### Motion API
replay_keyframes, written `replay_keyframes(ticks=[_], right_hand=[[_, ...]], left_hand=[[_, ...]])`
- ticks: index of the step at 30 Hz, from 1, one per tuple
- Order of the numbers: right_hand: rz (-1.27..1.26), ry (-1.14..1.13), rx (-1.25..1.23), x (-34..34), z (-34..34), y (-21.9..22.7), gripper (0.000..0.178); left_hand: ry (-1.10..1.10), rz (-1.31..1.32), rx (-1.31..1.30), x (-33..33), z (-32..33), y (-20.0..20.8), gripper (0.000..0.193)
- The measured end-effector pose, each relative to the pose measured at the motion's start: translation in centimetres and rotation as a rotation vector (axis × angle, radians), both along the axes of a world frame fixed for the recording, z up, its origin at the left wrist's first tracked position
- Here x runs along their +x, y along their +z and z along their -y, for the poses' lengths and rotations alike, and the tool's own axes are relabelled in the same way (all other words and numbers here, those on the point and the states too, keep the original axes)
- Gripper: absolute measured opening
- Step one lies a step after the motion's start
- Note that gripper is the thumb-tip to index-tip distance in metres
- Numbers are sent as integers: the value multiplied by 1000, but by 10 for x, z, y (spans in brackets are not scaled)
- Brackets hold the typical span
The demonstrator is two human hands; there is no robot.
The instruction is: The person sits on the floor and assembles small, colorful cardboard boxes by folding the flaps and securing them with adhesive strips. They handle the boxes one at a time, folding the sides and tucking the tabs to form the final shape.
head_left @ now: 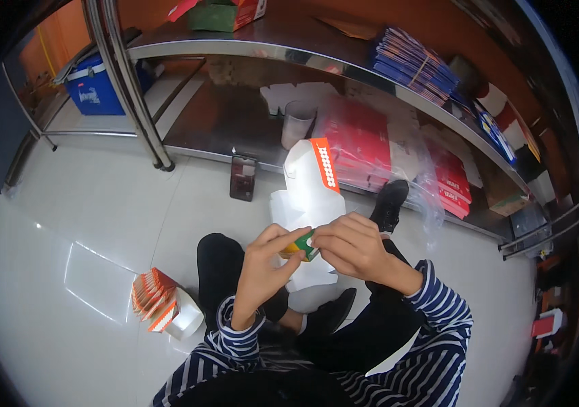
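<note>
My left hand (pixel 267 261) grips a small green and yellow box-like piece (pixel 307 245) between thumb and fingers. At its other end, the bent fingers of my right hand (pixel 354 247) pinch its edge, where a small white spot shows. Part of the piece is hidden by my fingers, so its exact kind is unclear. Just beyond my hands an open white carton (pixel 311 197) with an orange patterned panel stands on the floor between my legs. Its near flaps show partly below my hands.
Left of my leg, a white container (pixel 187 315) holds several folded orange and white cartons (pixel 151 296). A dark red phone-like object (pixel 242 178) leans by the shelf. Red packs (pixel 357 136) in clear plastic, a cup (pixel 297 123) and bundled blue cartons (pixel 417 64) occupy the metal-edged shelves.
</note>
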State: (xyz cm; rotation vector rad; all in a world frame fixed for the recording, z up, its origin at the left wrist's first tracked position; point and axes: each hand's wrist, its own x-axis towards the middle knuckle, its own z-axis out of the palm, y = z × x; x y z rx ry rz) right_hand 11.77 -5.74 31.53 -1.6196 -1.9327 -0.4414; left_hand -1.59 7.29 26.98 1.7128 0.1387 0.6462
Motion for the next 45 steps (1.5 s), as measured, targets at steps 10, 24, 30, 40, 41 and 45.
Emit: replay_keyframes(ticks=[10, 24, 30, 40, 41, 45], right_hand=[[121, -21, 41, -1, 4, -1, 20], [-281, -241, -165, -3, 4, -2, 21], [-675, -238, -305, 5, 4, 2, 36], [-576, -226, -399, 16, 9, 3, 18], [-474, -205, -396, 16, 9, 2, 16], [-357, -154, -280, 11, 7, -4, 12]], left_hand=[[-36, 34, 18, 1, 4, 4, 41], [25, -17, 237, 9, 6, 1, 48], [-35, -38, -10, 18, 8, -15, 46], [-99, 115, -316, 28, 13, -33, 62], [-102, 125, -331, 28, 13, -33, 61], [-108, 153, -403, 30, 14, -33, 63]])
